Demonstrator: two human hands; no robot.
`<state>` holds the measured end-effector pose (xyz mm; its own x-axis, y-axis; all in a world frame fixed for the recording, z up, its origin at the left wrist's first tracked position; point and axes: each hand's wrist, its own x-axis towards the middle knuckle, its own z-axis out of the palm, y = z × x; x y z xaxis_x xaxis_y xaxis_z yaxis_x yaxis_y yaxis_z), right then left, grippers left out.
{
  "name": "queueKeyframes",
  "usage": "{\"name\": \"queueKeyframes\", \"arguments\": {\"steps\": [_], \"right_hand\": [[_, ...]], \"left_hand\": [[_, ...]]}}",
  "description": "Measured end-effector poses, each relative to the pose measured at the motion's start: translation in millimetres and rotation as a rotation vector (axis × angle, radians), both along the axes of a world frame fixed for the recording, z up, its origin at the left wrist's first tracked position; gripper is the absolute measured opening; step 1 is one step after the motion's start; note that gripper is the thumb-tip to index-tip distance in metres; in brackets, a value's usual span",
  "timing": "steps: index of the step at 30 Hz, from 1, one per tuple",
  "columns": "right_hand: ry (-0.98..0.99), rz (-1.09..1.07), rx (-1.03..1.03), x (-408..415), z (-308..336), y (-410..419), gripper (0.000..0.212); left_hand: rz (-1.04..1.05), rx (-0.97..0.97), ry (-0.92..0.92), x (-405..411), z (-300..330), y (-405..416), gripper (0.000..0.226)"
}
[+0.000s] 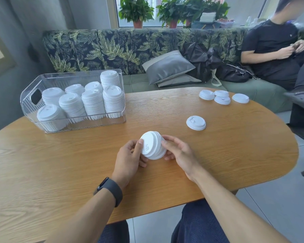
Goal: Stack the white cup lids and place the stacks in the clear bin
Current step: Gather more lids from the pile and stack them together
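Note:
A short stack of white cup lids (153, 146) is tilted on its side above the middle of the wooden table (235, 155). My left hand (130, 158) grips its left face with thumb and fingers. My right hand (178, 151) holds its right side with curled fingers. The clear bin (74, 127) stands at the table's back left and holds several tall lid stacks (93, 104). One loose lid (196, 122) lies to the right of my hands. Several more loose lids (222, 97) lie near the far right edge.
A leaf-patterned sofa (112, 50) with a grey cushion (168, 69) and a black bag (209, 62) runs behind the table. A person in black (274, 50) sits at its right end. Potted plants (137, 13) line the window sill.

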<state>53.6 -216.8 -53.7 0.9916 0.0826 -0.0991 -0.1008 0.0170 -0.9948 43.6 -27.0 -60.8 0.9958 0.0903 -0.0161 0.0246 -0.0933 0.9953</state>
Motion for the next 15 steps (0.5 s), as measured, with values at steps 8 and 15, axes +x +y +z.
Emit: {"name": "queueKeyframes", "arguments": {"steps": [8,15], "right_hand": [[-0.006,-0.004,0.014,-4.0,6.3,4.0,0.039],[-0.026,-0.027,-0.019,-3.8,3.2,7.6,0.029]], "left_hand": [[0.056,-0.02,-0.016,-2.1,2.1,-1.1,0.025],[0.047,0.009,-0.033,-6.1,5.0,-2.4,0.023]]}}
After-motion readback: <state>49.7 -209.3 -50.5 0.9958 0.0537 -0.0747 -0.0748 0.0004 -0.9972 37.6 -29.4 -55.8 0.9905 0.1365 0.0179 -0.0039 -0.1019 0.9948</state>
